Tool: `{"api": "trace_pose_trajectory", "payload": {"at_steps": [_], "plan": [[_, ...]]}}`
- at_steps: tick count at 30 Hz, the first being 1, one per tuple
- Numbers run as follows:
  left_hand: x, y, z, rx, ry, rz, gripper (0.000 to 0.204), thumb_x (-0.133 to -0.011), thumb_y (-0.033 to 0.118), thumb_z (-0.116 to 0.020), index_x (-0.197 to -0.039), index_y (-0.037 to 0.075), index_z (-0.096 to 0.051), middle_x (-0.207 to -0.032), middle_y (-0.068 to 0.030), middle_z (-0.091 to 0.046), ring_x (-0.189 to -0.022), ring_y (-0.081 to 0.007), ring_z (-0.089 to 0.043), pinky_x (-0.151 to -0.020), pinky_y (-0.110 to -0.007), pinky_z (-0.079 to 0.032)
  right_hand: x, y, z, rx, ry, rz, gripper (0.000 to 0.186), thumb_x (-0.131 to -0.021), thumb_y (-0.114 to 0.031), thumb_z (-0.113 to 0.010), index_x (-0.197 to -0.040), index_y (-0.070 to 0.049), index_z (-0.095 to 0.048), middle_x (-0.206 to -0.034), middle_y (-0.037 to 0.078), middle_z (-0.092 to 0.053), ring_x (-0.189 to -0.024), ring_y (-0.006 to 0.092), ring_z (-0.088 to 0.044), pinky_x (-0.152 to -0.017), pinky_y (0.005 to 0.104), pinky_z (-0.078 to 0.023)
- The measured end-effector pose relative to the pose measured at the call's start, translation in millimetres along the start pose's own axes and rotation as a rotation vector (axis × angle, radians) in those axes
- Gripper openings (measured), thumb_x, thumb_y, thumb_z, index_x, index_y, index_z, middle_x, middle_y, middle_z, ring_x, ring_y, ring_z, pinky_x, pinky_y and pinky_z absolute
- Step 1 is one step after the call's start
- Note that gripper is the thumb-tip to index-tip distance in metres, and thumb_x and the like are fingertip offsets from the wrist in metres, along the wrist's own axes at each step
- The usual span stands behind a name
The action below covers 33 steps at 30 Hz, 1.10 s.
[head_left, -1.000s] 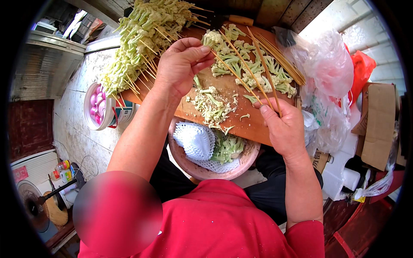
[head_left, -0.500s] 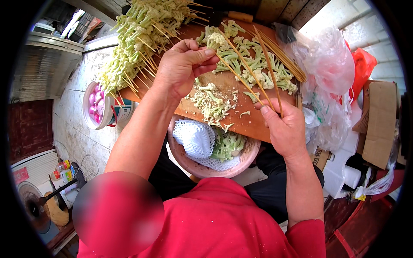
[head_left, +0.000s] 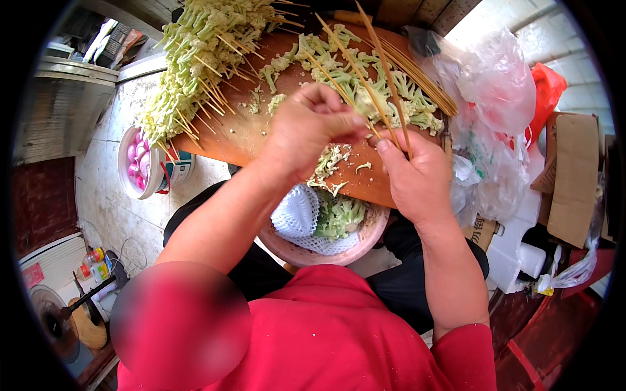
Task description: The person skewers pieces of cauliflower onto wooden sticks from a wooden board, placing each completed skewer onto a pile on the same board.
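Note:
My right hand (head_left: 417,176) is closed round the lower ends of thin wooden skewers (head_left: 349,58), which point up and away over the wooden board (head_left: 231,137). My left hand (head_left: 310,127) has its fingers curled and pinched at one skewer, partly smeared by motion, with a pale blurred floret (head_left: 362,107) at its fingertips. Loose cauliflower florets (head_left: 417,98) and crumbs lie on the board around them. A large heap of skewered cauliflower (head_left: 195,58) rests at its left end.
A bucket of peeled pink onions (head_left: 138,166) stands left. Below the board is a pink basin (head_left: 365,238) with cauliflower and white mesh wrap. A skewer bundle (head_left: 430,85) lies right, beside plastic bags (head_left: 492,85) and cardboard (head_left: 574,182). A wooden-handled tool (head_left: 352,16) lies behind.
My left hand has moved down and right along a skewer toward my right hand, taking a floret along. My right hand and its skewers have shifted slightly up and left.

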<state>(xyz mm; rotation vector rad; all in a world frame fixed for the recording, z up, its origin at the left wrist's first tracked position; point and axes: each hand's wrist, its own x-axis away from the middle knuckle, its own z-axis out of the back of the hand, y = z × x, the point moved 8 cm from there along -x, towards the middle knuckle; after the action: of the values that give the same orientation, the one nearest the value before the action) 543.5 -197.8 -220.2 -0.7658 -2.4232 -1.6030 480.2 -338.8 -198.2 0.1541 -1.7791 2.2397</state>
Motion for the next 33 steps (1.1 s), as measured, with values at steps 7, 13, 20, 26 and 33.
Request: {"api": "trace_pose_trajectory", "payload": {"at_steps": [7, 13, 20, 26, 33], "plan": [[-1.5, -10.7, -12.6, 0.045, -0.029, -0.028, 0.021, -0.079, -0.005, -0.063, -0.079, 0.006, -0.046, -0.078, -0.0086, -0.060, -0.070, -0.0215, -0.065, -0.063, -0.031, -0.057, -3.8, -13.6, 6.0, 0.147, 0.066, 0.177, 0.015, -0.086, -0.012, -0.056, -0.084, 0.001, -0.063, -0.056, 0.006, -0.053, -0.052, 0.0095, -0.048, -0.049, 0.0277, -0.039], [-19.9, -2.0, -14.2, -0.062, -0.018, -0.069, 0.015, -0.080, 0.000, -0.066, -0.086, 0.005, -0.052, -0.081, -0.0082, -0.064, -0.068, -0.0173, -0.064, -0.064, -0.028, -0.055, -13.3, -12.4, 35.0, 0.147, 0.188, 0.148, 0.016, -0.086, -0.014, -0.056, -0.086, 0.000, -0.064, -0.056, 0.003, -0.052, -0.053, 0.0078, -0.046, -0.049, 0.0264, -0.039], [-45.8, -44.6, -20.6, -1.267, -0.115, -0.343, 0.016, -0.077, 0.012, -0.063, -0.091, 0.005, -0.063, -0.074, -0.0090, -0.064, -0.071, -0.0216, -0.062, -0.063, -0.034, -0.049, -9.2, -8.6, 42.5, 0.007, 0.198, 0.050, 0.016, -0.086, -0.013, -0.056, -0.088, 0.000, -0.065, -0.058, -0.002, -0.052, -0.055, 0.0060, -0.046, -0.051, 0.0235, -0.038], [-49.1, -86.1, -32.7, -1.766, -0.217, -0.208, 0.027, -0.074, 0.011, -0.059, -0.100, 0.011, -0.059, -0.097, -0.0129, -0.059, -0.088, -0.0294, -0.062, -0.073, -0.039, -0.051, -7.9, -5.9, 47.9, 0.056, 0.187, 0.116, 0.017, -0.085, -0.014, -0.058, -0.091, -0.001, -0.065, -0.058, 0.002, -0.055, -0.056, 0.0081, -0.049, -0.053, 0.0256, -0.041], [-40.0, -91.0, -37.8, -1.788, -0.269, -0.344, 0.026, -0.074, 0.011, -0.059, -0.099, 0.007, -0.059, -0.097, -0.0145, -0.058, -0.087, -0.0294, -0.062, -0.072, -0.039, -0.051, -5.7, -14.5, 42.6, 0.111, 0.161, 0.155, 0.017, -0.084, -0.015, -0.058, -0.090, 0.000, -0.064, -0.058, 0.007, -0.054, -0.053, 0.0109, -0.049, -0.052, 0.0276, -0.040]]}}
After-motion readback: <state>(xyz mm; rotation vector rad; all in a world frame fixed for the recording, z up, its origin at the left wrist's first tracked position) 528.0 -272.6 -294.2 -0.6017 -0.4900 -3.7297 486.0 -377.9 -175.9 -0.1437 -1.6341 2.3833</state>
